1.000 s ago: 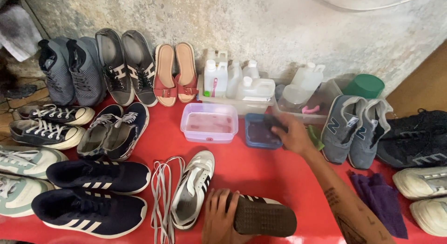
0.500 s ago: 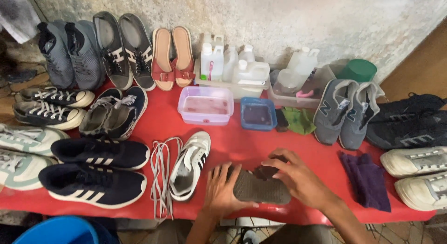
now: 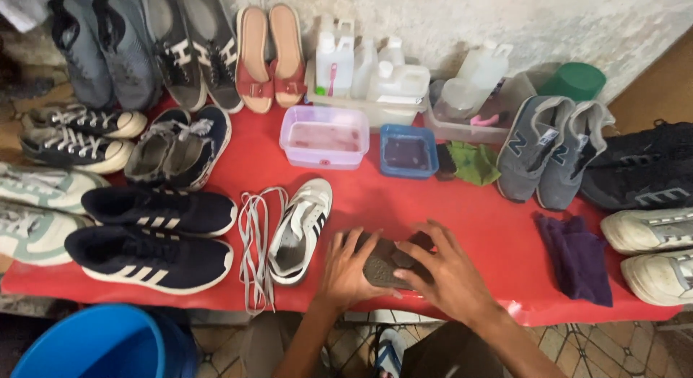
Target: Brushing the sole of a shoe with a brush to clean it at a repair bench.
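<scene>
Left hand clasps an upturned shoe, sole up, at the near edge of a red table. Right hand presses a dark brush against that sole. A white sneaker lies just left.

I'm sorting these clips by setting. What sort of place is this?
Probably a small shoe-cleaning stall or workshop. Many pairs of shoes line a red table, white plastic bottles stand by the wall behind tubs of liquid, and both hands work on an upturned shoe sole.
</scene>
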